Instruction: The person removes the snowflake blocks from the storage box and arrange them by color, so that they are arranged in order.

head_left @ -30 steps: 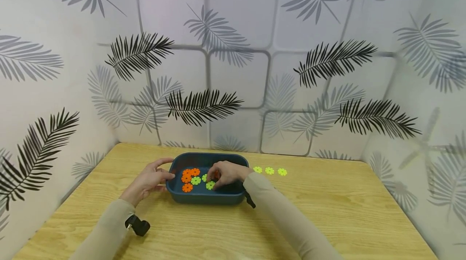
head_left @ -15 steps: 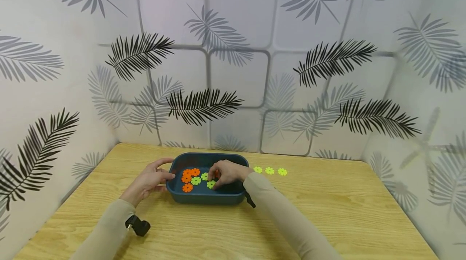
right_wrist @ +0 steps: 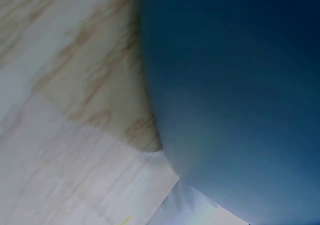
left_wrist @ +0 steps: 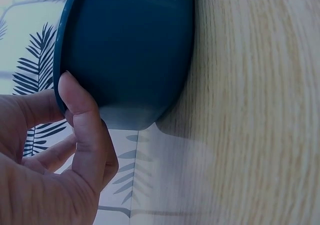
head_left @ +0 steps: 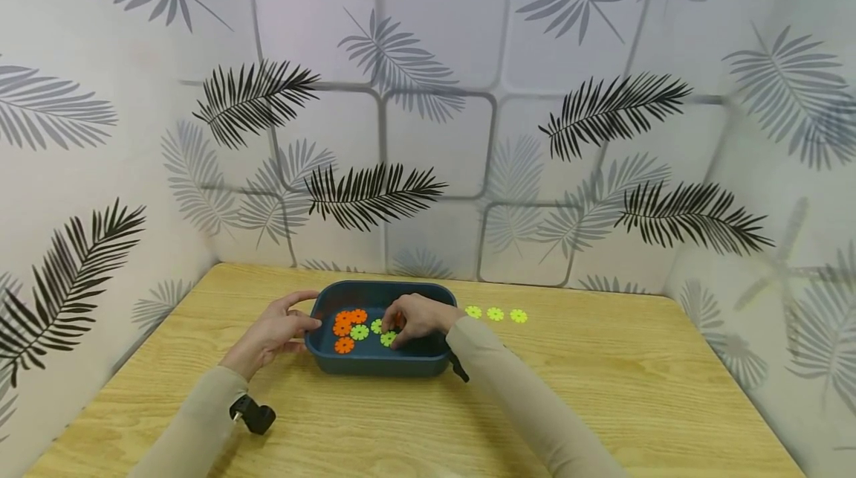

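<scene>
- Where the back of the counter ends, a big white wall [head_left: 435, 32] stands up, with gray and black leaves on it.
- The wooden counter [head_left: 602, 389] is wide and light brown, and it carries all the things.
- Two light sleeves [head_left: 535, 404] reach over it, with a little black camera [head_left: 254, 415] at the left wrist.
- The dark blue tub [head_left: 381, 366] sits flat on the counter, near the back, between the two hands.
- The left hand [head_left: 277, 329] holds the left end of the tub, pinching its edge with bent fingers.
- The right hand [head_left: 417, 317] is down inside the right half of the tub, with its fingers bent. I cannot tell if it has hold of anything.
- In the tub lie flat flower-shaped pieces: four orange pieces [head_left: 344, 345] bunched at the left and three yellow-green pieces [head_left: 359, 332] near the middle.
- One more orange piece [head_left: 399, 321] is partly hidden by the right hand's fingers.
- Outside the tub, three yellow pieces [head_left: 495, 314] lie in a row on the counter, just to its right.
</scene>
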`<move>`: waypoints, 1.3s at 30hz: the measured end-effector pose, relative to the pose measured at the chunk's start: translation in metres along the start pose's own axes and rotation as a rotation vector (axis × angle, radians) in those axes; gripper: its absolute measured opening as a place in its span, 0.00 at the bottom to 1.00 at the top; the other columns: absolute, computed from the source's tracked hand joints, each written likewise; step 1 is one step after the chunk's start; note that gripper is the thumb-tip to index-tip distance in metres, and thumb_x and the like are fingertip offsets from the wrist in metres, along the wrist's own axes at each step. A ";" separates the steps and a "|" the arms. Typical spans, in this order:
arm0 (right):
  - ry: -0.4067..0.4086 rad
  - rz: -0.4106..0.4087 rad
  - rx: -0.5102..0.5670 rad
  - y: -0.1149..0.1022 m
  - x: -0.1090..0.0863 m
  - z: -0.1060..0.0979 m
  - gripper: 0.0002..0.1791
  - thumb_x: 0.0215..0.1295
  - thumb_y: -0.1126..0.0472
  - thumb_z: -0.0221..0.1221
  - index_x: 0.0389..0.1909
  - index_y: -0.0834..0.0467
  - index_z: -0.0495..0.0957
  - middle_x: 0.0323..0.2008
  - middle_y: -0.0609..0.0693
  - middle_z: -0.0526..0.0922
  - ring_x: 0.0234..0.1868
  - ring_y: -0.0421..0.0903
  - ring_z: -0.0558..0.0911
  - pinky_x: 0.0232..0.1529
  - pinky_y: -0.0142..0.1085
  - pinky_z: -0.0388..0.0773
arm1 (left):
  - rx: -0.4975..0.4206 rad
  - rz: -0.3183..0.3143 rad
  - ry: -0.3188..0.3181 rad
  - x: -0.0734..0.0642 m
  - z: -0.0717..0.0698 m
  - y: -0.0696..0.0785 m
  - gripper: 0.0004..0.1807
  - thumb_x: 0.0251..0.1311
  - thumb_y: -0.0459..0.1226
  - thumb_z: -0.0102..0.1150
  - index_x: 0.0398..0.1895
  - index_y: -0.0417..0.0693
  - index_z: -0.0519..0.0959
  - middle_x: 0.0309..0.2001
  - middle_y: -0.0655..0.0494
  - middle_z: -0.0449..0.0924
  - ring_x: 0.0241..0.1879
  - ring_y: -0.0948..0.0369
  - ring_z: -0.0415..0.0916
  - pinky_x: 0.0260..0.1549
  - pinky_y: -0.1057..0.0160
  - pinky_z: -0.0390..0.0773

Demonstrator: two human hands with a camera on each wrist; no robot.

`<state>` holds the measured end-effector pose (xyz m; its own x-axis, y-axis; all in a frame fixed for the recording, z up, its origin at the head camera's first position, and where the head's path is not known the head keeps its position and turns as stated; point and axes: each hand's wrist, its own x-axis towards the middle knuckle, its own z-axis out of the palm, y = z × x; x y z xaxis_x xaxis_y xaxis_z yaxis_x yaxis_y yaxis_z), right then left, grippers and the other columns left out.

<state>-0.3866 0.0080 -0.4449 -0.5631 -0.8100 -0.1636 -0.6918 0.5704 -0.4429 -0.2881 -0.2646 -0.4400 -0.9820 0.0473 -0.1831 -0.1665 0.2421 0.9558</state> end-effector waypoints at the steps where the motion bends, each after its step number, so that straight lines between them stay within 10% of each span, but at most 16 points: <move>1: 0.000 0.003 0.003 0.000 0.000 0.000 0.14 0.55 0.55 0.72 0.43 0.48 0.84 0.44 0.43 0.82 0.41 0.37 0.78 0.43 0.28 0.76 | 0.000 0.000 0.001 0.000 0.000 0.000 0.34 0.67 0.32 0.55 0.75 0.52 0.58 0.47 0.40 0.75 0.31 0.56 0.80 0.26 0.61 0.83; 39: 0.128 -0.053 0.031 -0.003 -0.003 0.000 0.14 0.55 0.57 0.71 0.44 0.51 0.87 0.37 0.44 0.87 0.32 0.32 0.80 0.35 0.26 0.78 | -0.001 0.000 0.004 -0.002 -0.001 0.001 0.35 0.66 0.32 0.57 0.75 0.51 0.58 0.44 0.43 0.76 0.31 0.57 0.80 0.26 0.62 0.83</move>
<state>-0.3829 0.0086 -0.4436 -0.5804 -0.8139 -0.0263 -0.7090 0.5210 -0.4752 -0.2867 -0.2652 -0.4387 -0.9823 0.0438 -0.1823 -0.1667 0.2415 0.9560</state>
